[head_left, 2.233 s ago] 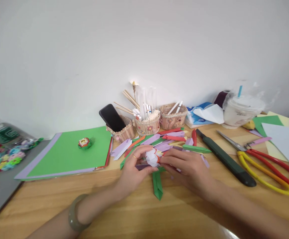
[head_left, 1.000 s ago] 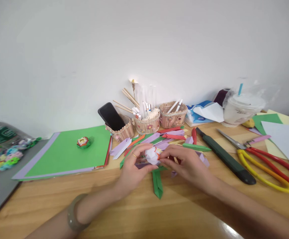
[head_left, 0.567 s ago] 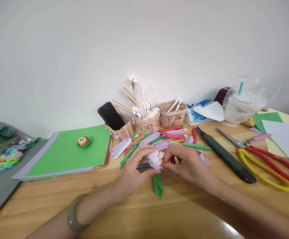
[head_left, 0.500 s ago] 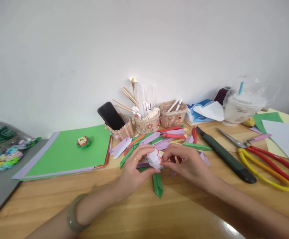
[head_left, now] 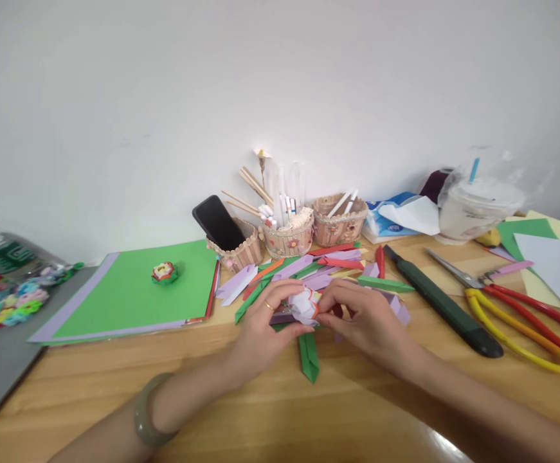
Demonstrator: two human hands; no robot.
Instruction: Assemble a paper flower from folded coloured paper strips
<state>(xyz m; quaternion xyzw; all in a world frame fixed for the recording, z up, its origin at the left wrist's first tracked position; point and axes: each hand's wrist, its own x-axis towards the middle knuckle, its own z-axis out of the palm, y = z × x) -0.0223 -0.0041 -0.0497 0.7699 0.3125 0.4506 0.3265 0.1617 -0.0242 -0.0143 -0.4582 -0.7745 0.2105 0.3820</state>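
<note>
A small folded paper flower [head_left: 303, 305], white with orange edges and a little yellow, is held up between both hands just over the table. My left hand [head_left: 270, 318] grips its left side, fingers behind and thumb below. With thumb and fingertips my right hand [head_left: 357, 312] pinches the flower's right edge. Around and beneath the hands lies a pile of folded paper strips [head_left: 318, 276] in purple, green, red and orange. One green folded strip [head_left: 309, 360] sticks out toward me below the flower. My fingers hide part of the flower.
A finished-looking paper flower [head_left: 164, 273] sits on green paper sheets [head_left: 116, 302] at left. Three small wooden baskets [head_left: 287, 243] stand at the back, one holding a phone [head_left: 218, 222]. A dark green cutter [head_left: 443, 302], scissors [head_left: 515, 315] and a lidded cup [head_left: 475, 209] are at right.
The whole view has shifted slightly, so things appear a little farther right. Both hands keep hold of the paper flower, with hardly any change in the fingers.
</note>
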